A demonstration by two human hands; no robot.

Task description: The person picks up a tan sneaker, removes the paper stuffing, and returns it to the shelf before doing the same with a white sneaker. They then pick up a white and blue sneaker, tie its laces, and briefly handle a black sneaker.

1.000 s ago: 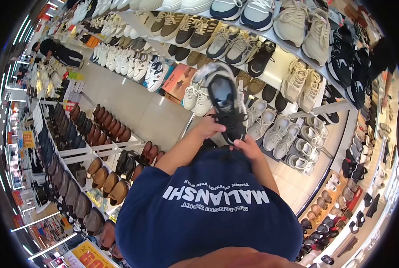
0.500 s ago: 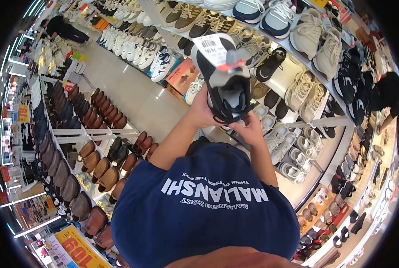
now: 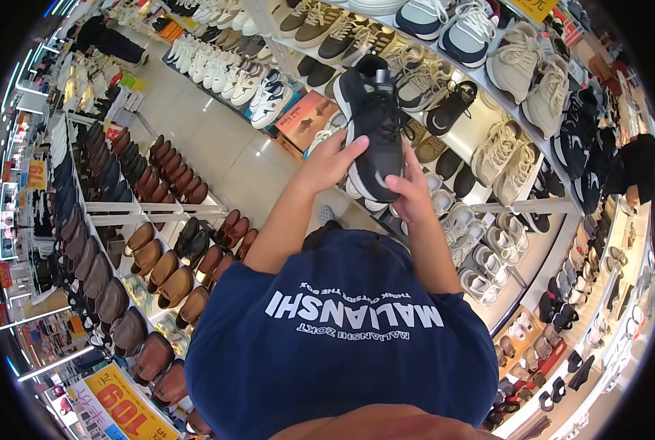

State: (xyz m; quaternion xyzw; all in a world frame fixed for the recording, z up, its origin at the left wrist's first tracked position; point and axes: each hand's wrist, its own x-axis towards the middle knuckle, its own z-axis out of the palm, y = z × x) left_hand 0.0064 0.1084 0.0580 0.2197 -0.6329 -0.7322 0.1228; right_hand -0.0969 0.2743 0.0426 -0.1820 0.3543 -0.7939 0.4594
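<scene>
A black sneaker with a pale grey sole (image 3: 377, 139) is held up at the upper middle, its toe toward my body and its laced top facing me. My left hand (image 3: 332, 160) grips its left side, thumb on the upper. On the other side my right hand (image 3: 411, 187) holds the shoe near the toe, with the thumb over the front. The fingers beneath the shoe are partly hidden. Just left of the shoe, an orange-brown shoe box (image 3: 307, 121) stands by the display.
Shelves of sneakers (image 3: 514, 62) rise ahead and to the right. Brown leather shoes (image 3: 151, 264) fill racks at the left, above a yellow price sign (image 3: 125, 411). A tiled aisle (image 3: 217, 139) runs between them. One person (image 3: 111, 44) is far left, another (image 3: 639, 169) at the right edge.
The shoe has turned over: its tagged opening faced me before, and now its laced top shows with the toe toward me. Both hands have shifted their grip along its sides.
</scene>
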